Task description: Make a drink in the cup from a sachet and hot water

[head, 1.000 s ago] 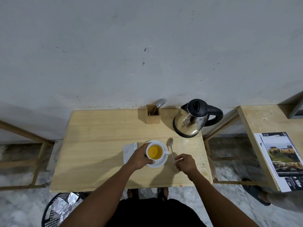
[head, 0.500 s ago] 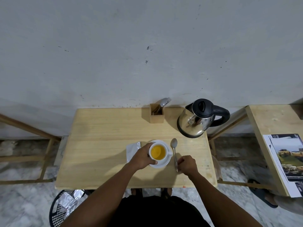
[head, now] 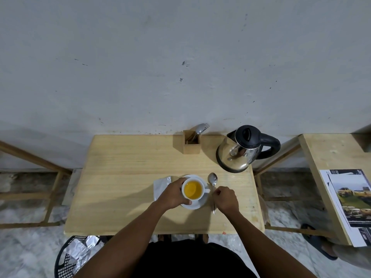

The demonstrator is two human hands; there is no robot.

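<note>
A white cup [head: 193,190] holding orange-yellow liquid stands on a white saucer [head: 197,204] near the front middle of the wooden table [head: 124,177]. My left hand [head: 173,194] wraps around the cup's left side. A metal spoon [head: 212,182] lies flat on the table just right of the saucer, bowl pointing away. My right hand [head: 225,199] rests over its handle with the fingers curled; whether it still grips the handle I cannot tell. A silver sachet [head: 160,186] lies flat left of the saucer, partly under my left hand.
A steel kettle [head: 236,155] with a black lid and handle stands at the back right. A wooden cutlery holder [head: 191,144] with a fork stands by the wall. A black basket [head: 70,257] with foil wrappers sits on the floor. A second table [head: 329,157] bears a brochure [head: 351,201].
The spoon went from slightly raised and slanted to lying flat on the table beside the saucer. My right hand lowered over its handle. My left hand stayed on the cup.
</note>
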